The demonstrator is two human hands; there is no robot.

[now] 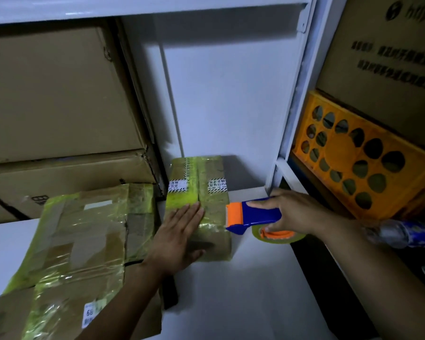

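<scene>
A small cardboard parcel [206, 182] wrapped in yellow tape lies on the white shelf surface [243, 278]. My left hand [179, 236] presses flat on its near half, fingers straight. My right hand [292, 214] grips a blue and orange tape dispenser [253, 214] with a roll of clear tape [277, 235] under it. The dispenser's orange blade end touches the parcel's right edge.
A larger taped parcel [81, 246] lies at the left. Stacked cardboard boxes [54, 94] fill the back left. A white shelf post [295, 94] stands at the right, with an orange crate [349, 153] and a plastic bottle [402, 233] beyond it.
</scene>
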